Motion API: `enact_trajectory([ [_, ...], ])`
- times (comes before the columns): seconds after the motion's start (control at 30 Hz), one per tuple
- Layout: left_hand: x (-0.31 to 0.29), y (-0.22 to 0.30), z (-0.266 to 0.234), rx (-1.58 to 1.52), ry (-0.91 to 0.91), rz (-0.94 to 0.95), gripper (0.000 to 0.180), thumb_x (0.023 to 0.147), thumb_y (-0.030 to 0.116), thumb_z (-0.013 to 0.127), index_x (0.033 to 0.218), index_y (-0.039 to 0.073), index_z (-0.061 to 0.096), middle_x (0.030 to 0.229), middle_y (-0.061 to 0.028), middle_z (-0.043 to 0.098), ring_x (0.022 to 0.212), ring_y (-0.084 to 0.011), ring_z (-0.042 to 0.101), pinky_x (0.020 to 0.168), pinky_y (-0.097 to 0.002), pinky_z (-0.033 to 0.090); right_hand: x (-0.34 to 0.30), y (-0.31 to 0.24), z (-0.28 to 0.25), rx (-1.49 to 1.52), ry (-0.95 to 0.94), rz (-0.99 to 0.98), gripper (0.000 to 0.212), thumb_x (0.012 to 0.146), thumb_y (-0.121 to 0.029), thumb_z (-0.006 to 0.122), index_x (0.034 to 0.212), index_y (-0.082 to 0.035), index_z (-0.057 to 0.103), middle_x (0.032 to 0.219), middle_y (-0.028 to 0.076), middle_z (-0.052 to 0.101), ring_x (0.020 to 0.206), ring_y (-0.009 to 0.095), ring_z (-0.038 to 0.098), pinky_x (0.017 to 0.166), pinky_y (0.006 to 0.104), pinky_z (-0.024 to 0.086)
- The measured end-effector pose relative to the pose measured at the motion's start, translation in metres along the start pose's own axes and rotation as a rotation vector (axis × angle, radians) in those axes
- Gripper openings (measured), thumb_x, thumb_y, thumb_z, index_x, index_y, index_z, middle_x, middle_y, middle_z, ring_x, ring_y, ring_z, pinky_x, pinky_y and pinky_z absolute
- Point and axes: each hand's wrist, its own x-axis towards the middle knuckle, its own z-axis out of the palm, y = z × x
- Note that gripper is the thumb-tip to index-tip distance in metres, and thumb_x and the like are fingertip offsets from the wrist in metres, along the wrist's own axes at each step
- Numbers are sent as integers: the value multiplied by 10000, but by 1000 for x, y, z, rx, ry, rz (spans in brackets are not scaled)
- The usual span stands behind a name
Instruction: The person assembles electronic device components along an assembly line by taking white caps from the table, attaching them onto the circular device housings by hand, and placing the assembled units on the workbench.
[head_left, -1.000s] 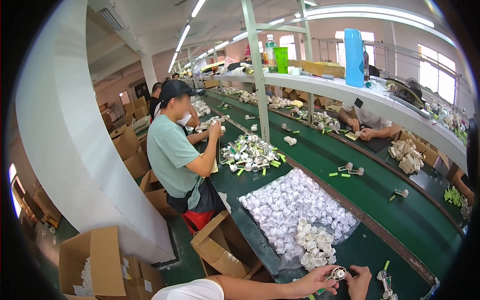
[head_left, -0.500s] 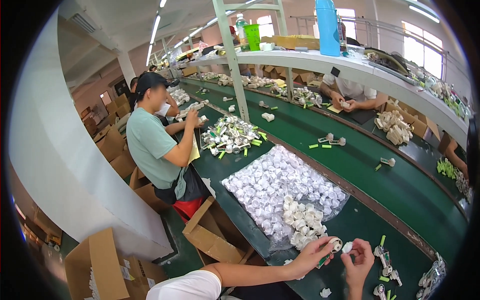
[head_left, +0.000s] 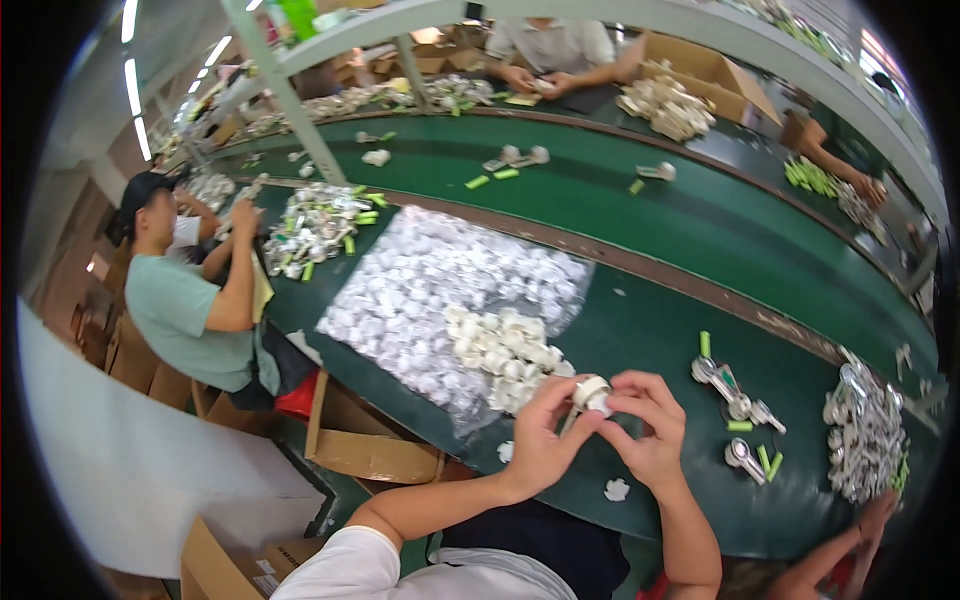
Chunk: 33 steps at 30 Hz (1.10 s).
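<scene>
My left hand (head_left: 540, 440) is closed around a cream-coloured round-headed housing (head_left: 590, 384); most of its body is hidden by the fingers. From the other side, my right hand (head_left: 652, 425) pinches a small white plastic piece (head_left: 601, 402) against the housing's round end. Just beyond my hands lies a heap of cream plastic parts (head_left: 505, 350), next to a wide spread of white caps (head_left: 400, 310) on clear plastic. Single white caps (head_left: 616, 489) rest on the green bench near my forearms.
To the right are silver-and-white units with green tabs (head_left: 742, 458) and a larger pile of them (head_left: 865, 430). A green conveyor (head_left: 450, 165) runs behind a brown rail. A co-worker (head_left: 195, 300) stands at left; others work across the conveyor and at lower right. Cardboard boxes (head_left: 365, 450) stand below the bench.
The view has swung right and downward. My right hand has brought the white piece from beside the housing onto its round end, and my two hands now meet.
</scene>
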Motion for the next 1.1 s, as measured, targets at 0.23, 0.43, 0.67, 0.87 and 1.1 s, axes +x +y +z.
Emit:
enact_trajectory([
  [0.23,-3,5,13,-174,-127,34,392,919,35,659,1270,-51,505,1235,-113,443,1119,-199,524,958,-312,467,-13,-1,-6,537,77,282,451,838,-59,761,1239,58,593,1201,136,551,969,168,577,805,290,493],
  [0.43,-2,7,13,-149,-138,89,317,912,22,662,1200,-71,565,1144,-104,497,1055,-184,549,928,-299,474,-18,-6,-5,358,86,259,400,863,-85,740,1203,76,603,1090,122,569,939,175,583,802,276,478],
  [0.67,5,0,15,-218,-115,2,300,914,-17,631,1198,-84,562,1103,-97,525,1040,-152,569,897,-258,480,-19,-4,3,375,176,360,307,899,-47,683,1164,89,608,1057,90,591,970,166,605,867,286,498],
  [0.87,5,21,3,381,64,284,486,831,113,744,1269,-3,569,1215,-155,554,1049,-305,569,890,-385,495,20,41,-25,92,539,558,463,987,-202,598,1323,106,512,1137,112,653,1058,158,608,942,262,465],
  [1.1,-73,-10,-81,1008,-219,569,400,684,161,835,1061,120,710,1041,-69,611,851,-270,546,713,-363,479,30,54,-15,-44,108,476,377,853,-2,683,1218,26,593,1099,101,639,867,109,604,730,240,512],
])
